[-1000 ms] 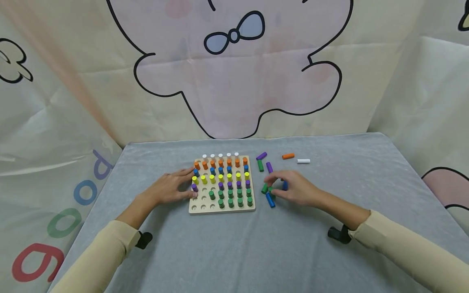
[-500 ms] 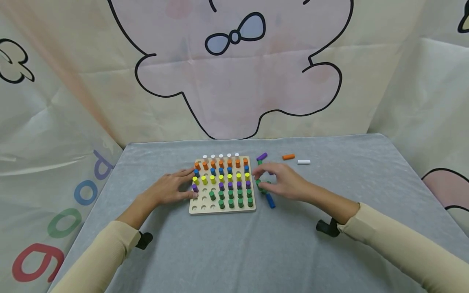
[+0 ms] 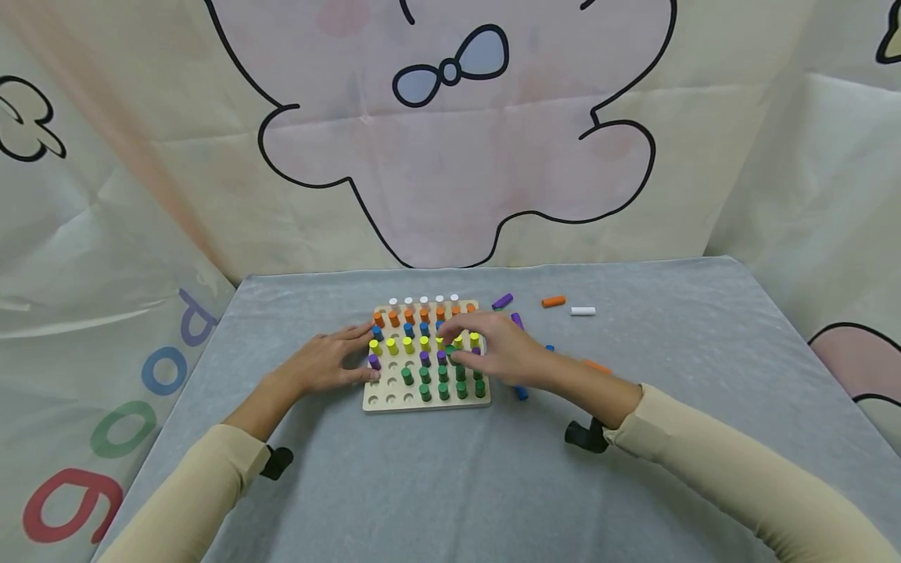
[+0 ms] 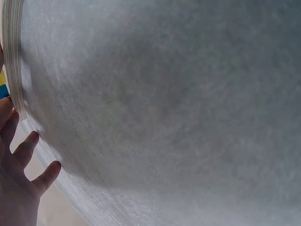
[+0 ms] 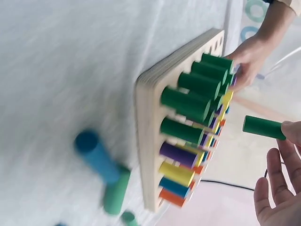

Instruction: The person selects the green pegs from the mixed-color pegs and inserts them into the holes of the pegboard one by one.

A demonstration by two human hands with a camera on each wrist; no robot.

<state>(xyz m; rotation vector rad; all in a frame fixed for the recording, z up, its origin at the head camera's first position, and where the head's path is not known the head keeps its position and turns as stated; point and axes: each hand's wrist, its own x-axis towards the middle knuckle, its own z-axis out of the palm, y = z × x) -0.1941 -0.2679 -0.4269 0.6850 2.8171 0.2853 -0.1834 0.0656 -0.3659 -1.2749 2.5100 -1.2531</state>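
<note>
A light wooden pegboard [image 3: 426, 407] stands on the grey cloth with rows of white, orange, blue, yellow, purple and green pegs upright in its holes. My left hand [image 3: 324, 361] rests at its left edge, thumb and fingers spread; the left wrist view shows some fingers [image 4: 47, 176] reaching past the board's side. Over the right half of the board is my right hand [image 3: 496, 344], pinching a green peg [image 5: 263, 128] between thumb and fingers. That peg is held above the tops of the standing pegs and partly overlaps them in the head view.
Loose pegs lie right of the board: a purple peg [image 3: 503, 301], an orange peg [image 3: 554, 301], a white peg [image 3: 583, 311] and a blue peg [image 3: 521, 393] among them. My right forearm hides part of this group. A printed cloth backdrop [image 3: 450, 156] rises behind the table.
My right hand has moved left from the loose pegs to over the board, carrying a green peg. The left hand has stayed at the board's edge.
</note>
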